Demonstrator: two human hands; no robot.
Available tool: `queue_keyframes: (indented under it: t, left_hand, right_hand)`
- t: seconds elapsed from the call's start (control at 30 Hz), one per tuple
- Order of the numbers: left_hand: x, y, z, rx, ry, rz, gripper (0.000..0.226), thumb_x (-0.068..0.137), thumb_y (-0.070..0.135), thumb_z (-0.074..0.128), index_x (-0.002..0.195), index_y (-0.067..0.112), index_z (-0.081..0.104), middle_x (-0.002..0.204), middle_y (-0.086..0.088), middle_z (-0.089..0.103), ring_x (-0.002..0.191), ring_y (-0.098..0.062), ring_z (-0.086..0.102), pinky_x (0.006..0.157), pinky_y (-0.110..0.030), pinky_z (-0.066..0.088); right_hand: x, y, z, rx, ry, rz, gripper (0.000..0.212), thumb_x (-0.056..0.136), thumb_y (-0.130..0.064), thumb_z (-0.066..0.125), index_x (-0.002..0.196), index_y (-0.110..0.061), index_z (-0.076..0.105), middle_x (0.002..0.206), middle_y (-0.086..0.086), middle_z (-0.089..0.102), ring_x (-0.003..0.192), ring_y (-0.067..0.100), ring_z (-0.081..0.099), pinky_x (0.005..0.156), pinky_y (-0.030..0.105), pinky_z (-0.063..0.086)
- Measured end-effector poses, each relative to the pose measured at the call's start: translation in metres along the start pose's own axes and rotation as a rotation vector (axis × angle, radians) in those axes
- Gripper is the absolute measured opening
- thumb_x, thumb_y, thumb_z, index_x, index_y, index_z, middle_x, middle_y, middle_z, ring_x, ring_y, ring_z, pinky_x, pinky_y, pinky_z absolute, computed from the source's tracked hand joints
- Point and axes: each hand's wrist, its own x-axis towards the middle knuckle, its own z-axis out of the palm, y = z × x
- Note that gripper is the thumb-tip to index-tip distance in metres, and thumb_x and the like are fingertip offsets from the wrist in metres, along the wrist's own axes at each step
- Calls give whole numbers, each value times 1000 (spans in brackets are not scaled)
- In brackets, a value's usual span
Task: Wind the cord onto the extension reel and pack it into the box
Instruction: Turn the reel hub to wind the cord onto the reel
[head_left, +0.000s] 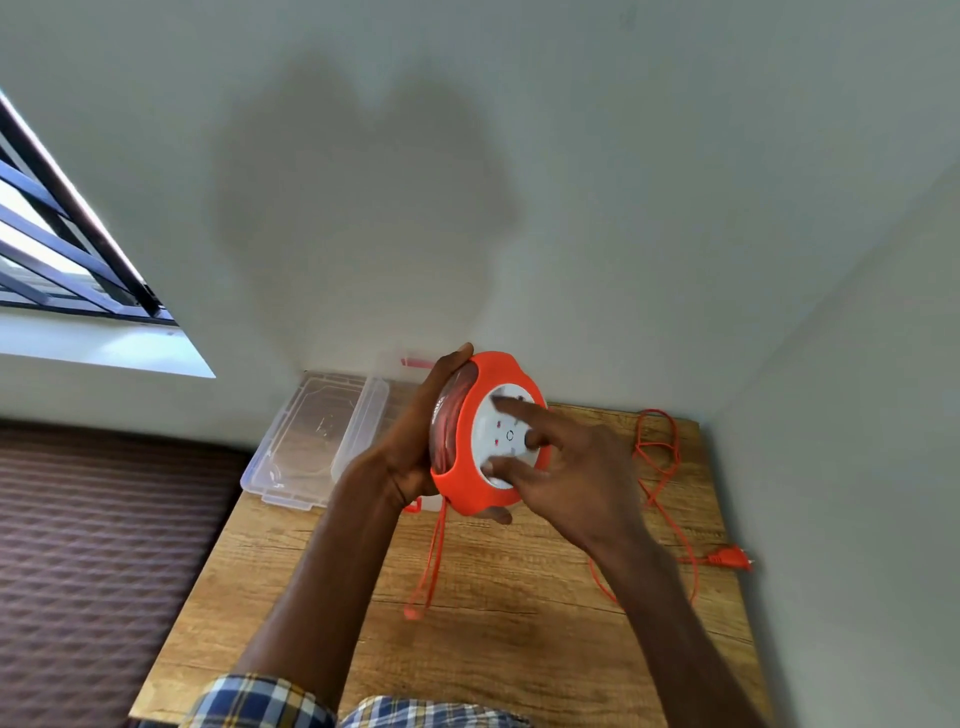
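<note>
Winding looks to be the step in hand: the orange extension reel (480, 434) is held up above the wooden table (498, 623), tilted so its white socket face (501, 436) turns toward the camera. The left hand (415, 441) wraps the reel's rim from behind, thumb at the top edge and a fingertip showing under the bottom edge, closed firmly on the housing. The right hand (566, 467) lies on the socket face with fingers spread, tips pressing the white disc rather than pinching anything, as if to turn it.

Some turns already sit in the groove between the flanges, though motion blur makes their number hard to judge. Most of the orange cord (660, 467) is loose, with a strand hanging from the reel's lower edge to the table and more lying in tangled loops to the right, ending at the plug (727, 560) near the table's right edge.

To do this well, the left hand should keep the housing steady while the right turns the face in even strokes, letting the slack feed in straight; the loops at the right probably need shaking out before they reach the groove, or they may jam.

A clear plastic box (311, 441) stands empty and open at the table's far left corner, against the wall (467, 182), just beside the left hand.

No brand or lettering can be read; only small red marks and a ring symbol show on the face.
</note>
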Motion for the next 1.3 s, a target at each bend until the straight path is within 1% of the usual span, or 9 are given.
queue_keyframes:
  t: [0.1,0.23,0.37,0.57,0.77,0.93,1.07,1.17,1.3]
  left_hand:
    - [2,-1,3,-7,-2,-13,74,91,78,61,133,18,75,134,-16,73,122,-36,70,100,-53,56]
    - [3,-4,3,-40,-4,9,74,92,78,59,134,18,74,137,-16,72,123,-36,70,102,-53,56]
    - [2,-1,5,-35,-54,5,76,93,78,57,139,18,70,140,-16,69,125,-37,67,106,-58,52]
    - [-1,0,-1,-96,-47,7,74,95,77,53,135,18,72,136,-15,71,121,-36,69,105,-55,53]
    - [-4,-1,0,-52,-19,17,72,94,77,55,132,19,74,131,-14,74,117,-34,71,102,-53,55]
    - [-5,1,6,5,59,63,67,96,73,58,131,18,75,129,-16,75,116,-33,73,96,-48,59]
    - [-7,4,11,15,30,69,66,89,73,67,126,20,78,126,-14,77,114,-32,75,94,-48,61]
    - [-5,0,13,-4,38,67,68,89,75,63,127,20,78,127,-14,76,114,-33,74,96,-50,60]
    - [-8,3,13,-17,50,95,67,95,75,54,128,21,78,129,-13,76,116,-32,74,96,-49,60]
  right_hand:
    - [2,-7,15,188,128,255,71,68,-92,59,125,-49,65,94,-28,73,76,-17,64,67,24,60]
    - [0,-10,12,74,148,217,77,73,-95,49,127,-43,67,101,-16,79,70,-10,66,65,27,61]
    - [0,-3,-5,22,193,3,38,92,-64,65,121,-41,70,86,-19,73,68,-4,64,56,22,52]
    - [5,8,-22,-33,-185,-202,60,95,-21,73,140,-54,53,147,-19,47,131,8,49,84,34,60]
    - [3,4,-17,-80,-204,-267,63,93,-15,70,138,-58,54,150,-11,51,133,17,48,98,42,54]
    - [1,-4,-10,-119,-33,-119,65,74,-56,72,132,-70,47,110,-25,70,101,2,60,71,18,46]
    - [-3,-19,9,168,150,234,77,58,-95,62,125,-58,58,77,-29,68,77,-6,70,66,27,60]
    - [-1,-23,15,153,176,307,77,64,-94,57,123,-45,65,97,-15,78,82,1,72,67,30,63]
    - [-2,-21,2,43,220,86,55,87,-75,58,127,-38,67,101,-13,77,80,1,70,64,26,61]
